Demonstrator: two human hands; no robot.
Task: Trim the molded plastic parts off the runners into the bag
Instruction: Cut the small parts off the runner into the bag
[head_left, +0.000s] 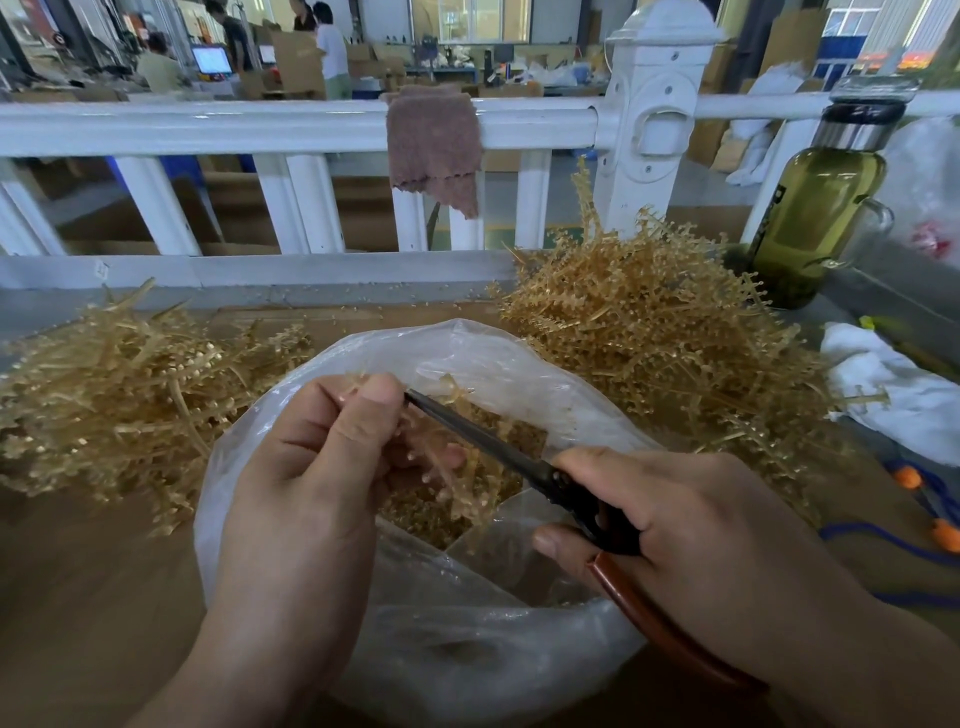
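A clear plastic bag (467, 639) lies open in front of me, with small tan plastic parts (421, 512) heaped inside. My left hand (311, 467) pinches a tan runner (452, 467) over the bag's mouth. My right hand (691, 530) grips scissors (498, 447) with dark blades and a reddish-brown handle. The blade tips reach the runner right beside my left thumb. Whether the blades are apart or together is hard to tell.
Tan runners lie in a pile on the left (119, 395) and in a bigger pile at the right (654, 332). A white railing (260, 124) with a brown cloth (434, 145) borders the far side. A green-tinted bottle (815, 208) and a white cloth (898, 384) are at right.
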